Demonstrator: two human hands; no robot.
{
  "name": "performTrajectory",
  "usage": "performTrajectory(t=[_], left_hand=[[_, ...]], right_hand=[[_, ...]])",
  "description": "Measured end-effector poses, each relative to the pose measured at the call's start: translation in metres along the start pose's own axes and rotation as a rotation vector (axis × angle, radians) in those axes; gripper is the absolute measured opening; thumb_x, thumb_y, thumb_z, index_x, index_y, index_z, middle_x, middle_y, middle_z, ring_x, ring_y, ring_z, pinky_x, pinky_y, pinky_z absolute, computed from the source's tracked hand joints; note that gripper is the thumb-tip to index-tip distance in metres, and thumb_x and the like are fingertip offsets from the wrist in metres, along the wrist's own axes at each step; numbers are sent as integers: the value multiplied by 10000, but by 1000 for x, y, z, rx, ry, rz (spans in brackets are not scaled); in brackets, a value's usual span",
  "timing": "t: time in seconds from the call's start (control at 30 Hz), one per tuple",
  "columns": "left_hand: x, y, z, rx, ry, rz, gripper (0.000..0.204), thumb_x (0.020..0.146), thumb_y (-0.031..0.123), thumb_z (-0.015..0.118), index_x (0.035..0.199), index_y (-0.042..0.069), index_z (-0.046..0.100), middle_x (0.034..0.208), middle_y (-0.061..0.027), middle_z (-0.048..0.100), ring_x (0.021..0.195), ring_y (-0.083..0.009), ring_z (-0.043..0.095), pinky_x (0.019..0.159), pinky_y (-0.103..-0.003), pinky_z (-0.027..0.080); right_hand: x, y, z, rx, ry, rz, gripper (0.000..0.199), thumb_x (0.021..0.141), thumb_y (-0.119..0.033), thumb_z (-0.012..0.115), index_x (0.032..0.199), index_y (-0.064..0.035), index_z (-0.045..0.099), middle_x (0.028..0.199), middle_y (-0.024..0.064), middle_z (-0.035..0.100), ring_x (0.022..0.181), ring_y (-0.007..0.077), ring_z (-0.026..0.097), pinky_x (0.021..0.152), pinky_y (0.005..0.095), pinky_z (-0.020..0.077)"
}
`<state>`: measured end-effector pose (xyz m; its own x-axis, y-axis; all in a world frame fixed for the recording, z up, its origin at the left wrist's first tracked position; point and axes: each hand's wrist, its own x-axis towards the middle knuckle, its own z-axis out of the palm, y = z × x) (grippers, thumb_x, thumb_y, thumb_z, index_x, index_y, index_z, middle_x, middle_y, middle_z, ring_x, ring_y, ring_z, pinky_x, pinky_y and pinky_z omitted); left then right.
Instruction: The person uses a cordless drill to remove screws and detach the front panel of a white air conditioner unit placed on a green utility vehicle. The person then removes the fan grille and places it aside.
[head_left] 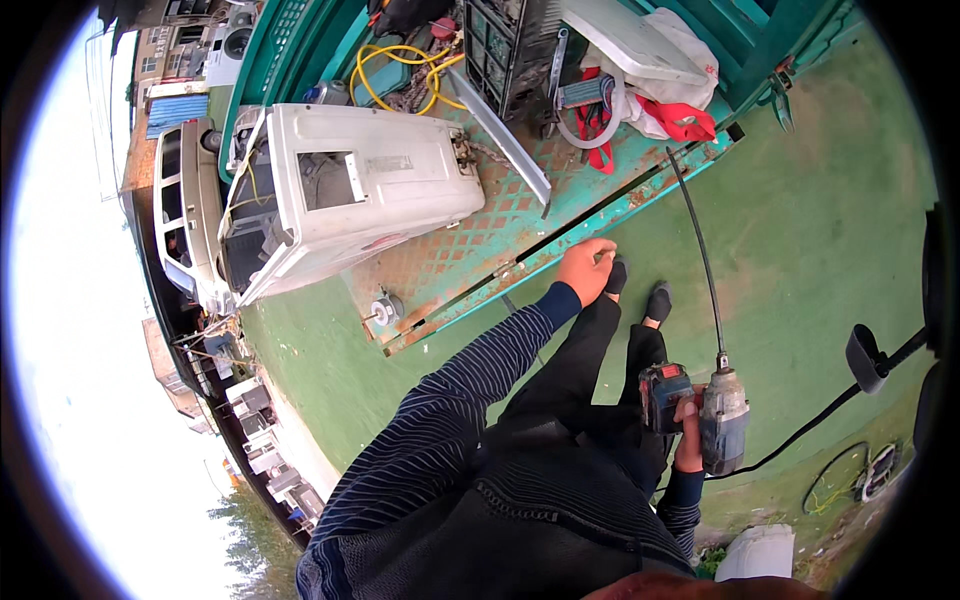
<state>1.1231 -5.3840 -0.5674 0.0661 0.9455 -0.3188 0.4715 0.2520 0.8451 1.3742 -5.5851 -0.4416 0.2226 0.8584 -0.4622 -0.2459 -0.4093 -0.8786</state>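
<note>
My right hand (690, 425) is wrapped round the grip of a cordless impact driver (725, 425) with a battery pack. A long thin dark rod (700, 235) runs from its chuck toward the edge of a teal cart bed (590, 225). My left hand (585, 270) is beside that edge, its fingers curled together; what they hold, if anything, is too small to tell. Left of it on the bed lies a white box-shaped appliance casing (380, 175), like an air conditioner's outdoor unit, with a square opening. A small round metal motor (385, 309) sits at the bed's near left corner.
A metal strip (505, 145), a black plastic crate (505, 50), a yellow hose (432, 85), a white panel (635, 40) and red straps (680, 120) crowd the bed. A van (190, 210) stands at left. Green floor (820, 200) lies at right, with a black cable (800, 435).
</note>
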Motion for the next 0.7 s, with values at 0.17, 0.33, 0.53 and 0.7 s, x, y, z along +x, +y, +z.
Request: performTrajectory(t=[0.17,0.33,0.53,0.7], left_hand=[[-38,55,-98,-155,235,-206,199,936,88,606,1097,-15,663,927,-61,693,743,-116,642,678,-277,524],[-74,145,-225,308,827,176,250,906,43,615,1152,14,647,1099,-95,608,936,-172,608,791,-306,513],[-98,232,-333,1149,1161,340,492,841,130,675,1302,23,539,1134,-151,605,961,-306,608,824,-409,499],[-95,235,-354,859,850,-109,567,840,297,693,1307,23,525,830,-200,690,762,-378,679,711,-466,529]], right_hand=[[20,-52,16,-26,-161,-27,307,930,-255,599,1089,-5,519,722,-14,473,703,98,458,707,266,388],[32,-80,33,-86,-279,-59,282,917,-181,592,1111,13,525,720,5,507,671,107,479,678,267,392],[41,-122,56,-72,-427,19,304,913,-165,597,1127,36,517,736,40,541,684,133,512,687,285,422],[54,-155,80,-19,-544,-72,315,919,-153,600,1147,47,516,733,52,541,681,141,512,693,291,423]])
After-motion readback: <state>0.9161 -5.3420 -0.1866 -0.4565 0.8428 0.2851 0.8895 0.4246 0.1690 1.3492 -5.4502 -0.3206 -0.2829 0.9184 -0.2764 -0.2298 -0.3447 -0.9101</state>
